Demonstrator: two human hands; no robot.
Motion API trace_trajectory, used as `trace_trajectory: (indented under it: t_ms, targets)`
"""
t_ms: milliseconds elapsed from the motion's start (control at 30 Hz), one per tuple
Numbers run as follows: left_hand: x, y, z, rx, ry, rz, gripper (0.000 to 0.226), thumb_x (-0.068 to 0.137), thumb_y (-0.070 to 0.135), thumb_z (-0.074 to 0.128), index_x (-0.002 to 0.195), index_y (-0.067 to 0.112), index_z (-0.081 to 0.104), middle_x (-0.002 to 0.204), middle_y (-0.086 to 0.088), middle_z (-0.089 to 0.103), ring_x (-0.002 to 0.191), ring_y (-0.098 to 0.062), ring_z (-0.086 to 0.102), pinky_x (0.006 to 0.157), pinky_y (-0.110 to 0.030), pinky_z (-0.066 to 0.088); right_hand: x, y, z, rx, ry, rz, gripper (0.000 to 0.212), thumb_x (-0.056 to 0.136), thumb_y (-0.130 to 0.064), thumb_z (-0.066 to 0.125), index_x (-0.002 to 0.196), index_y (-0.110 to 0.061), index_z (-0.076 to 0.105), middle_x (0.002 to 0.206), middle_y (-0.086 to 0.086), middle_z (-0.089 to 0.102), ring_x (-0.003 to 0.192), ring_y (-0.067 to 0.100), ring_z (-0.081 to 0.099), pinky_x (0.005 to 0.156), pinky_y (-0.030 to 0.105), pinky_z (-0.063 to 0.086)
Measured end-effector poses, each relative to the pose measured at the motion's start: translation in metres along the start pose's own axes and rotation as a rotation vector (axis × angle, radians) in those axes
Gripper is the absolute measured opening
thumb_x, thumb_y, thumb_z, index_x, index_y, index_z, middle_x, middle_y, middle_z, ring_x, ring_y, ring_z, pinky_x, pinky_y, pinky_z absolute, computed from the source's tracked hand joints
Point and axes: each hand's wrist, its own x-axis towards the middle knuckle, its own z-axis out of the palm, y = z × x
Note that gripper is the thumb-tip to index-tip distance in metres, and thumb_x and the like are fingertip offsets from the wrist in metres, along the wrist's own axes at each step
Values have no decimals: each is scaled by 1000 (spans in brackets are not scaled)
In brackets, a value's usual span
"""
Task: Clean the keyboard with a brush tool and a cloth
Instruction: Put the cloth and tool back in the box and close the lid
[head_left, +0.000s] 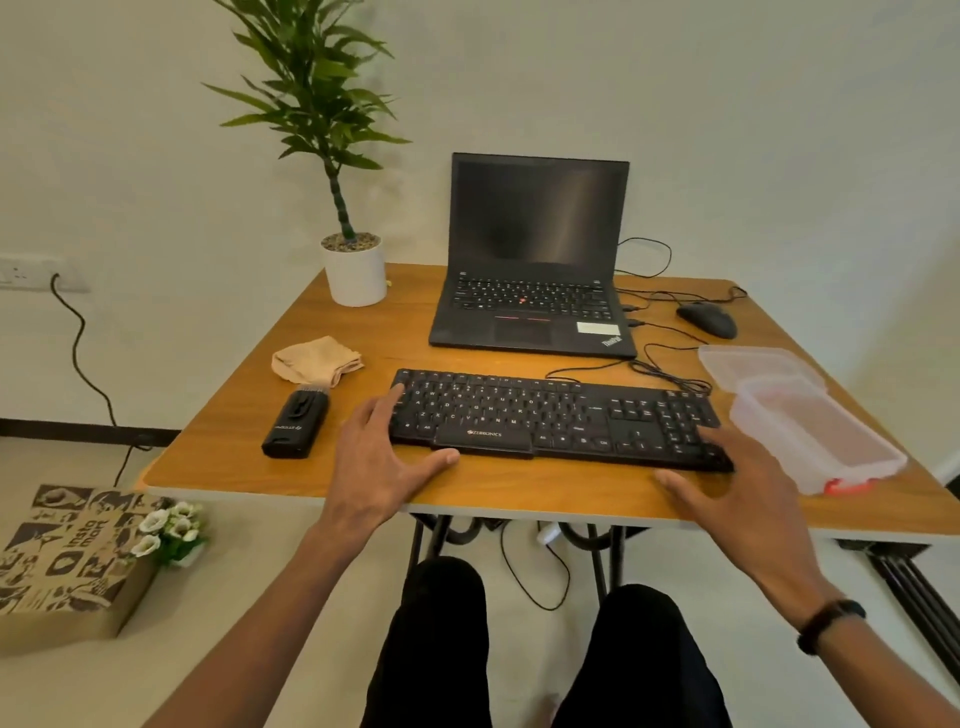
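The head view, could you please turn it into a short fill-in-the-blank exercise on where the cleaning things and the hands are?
1. The brush tool lies on the table to the ____ of the keyboard.
2. The folded cloth lies between the brush tool and the white ____ holding the plant.
3. The left hand and the right hand reach the two ends of the ____.
4. Behind the keyboard stands an open ____ with a dark screen.

Missing words: left; pot; keyboard; laptop
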Motion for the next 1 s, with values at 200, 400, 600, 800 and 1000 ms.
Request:
trace_trajectory:
  t_ms: [200, 400, 600, 800, 1000]
  targets:
    - [8, 5, 2, 31, 26, -35, 116, 68, 63, 88, 162, 31, 28, 162, -5, 37, 147, -27, 37, 120, -49, 39, 20, 12, 16, -37, 71, 28, 62, 86, -51, 77, 131, -9, 67, 143, 9, 60, 130, 28, 55, 110, 42, 42]
    - [30, 15, -1, 11, 11, -73, 125, 65, 59, 92, 164, 32, 20, 160, -7, 45, 145, -30, 42, 119, -48, 38, 43, 7, 22, 3, 70, 68, 64, 84, -50, 79, 133, -10, 66, 138, 10, 64, 126, 30, 58, 108, 42, 43]
    - [57, 29, -3, 14, -4, -77, 131, 64, 52, 95, 165, 33, 14, 157, -9, 49, 143, -31, 46, 117, -44, 39, 68, 3, 35, -17, 78, 47, 62, 87, -49, 77, 132, -9, 64, 137, 12, 63, 126, 30, 56, 106, 43, 46]
    - [71, 27, -3, -31, 2, -56, 132, 63, 46, 97, 165, 33, 16, 155, -11, 51, 142, -31, 48, 117, -42, 39, 82, 8, 44, -44, 96, 5, 59, 88, -49, 75, 129, -8, 65, 130, 12, 65, 121, 29, 56, 103, 41, 46]
    - [62, 20, 2, -58, 25, -29, 128, 67, 50, 94, 165, 37, 12, 159, -8, 45, 145, -28, 43, 118, -43, 37, 80, 8, 49, -93, 74, -36, 68, 88, -47, 76, 143, -12, 56, 149, 14, 51, 139, 32, 42, 114, 45, 40]
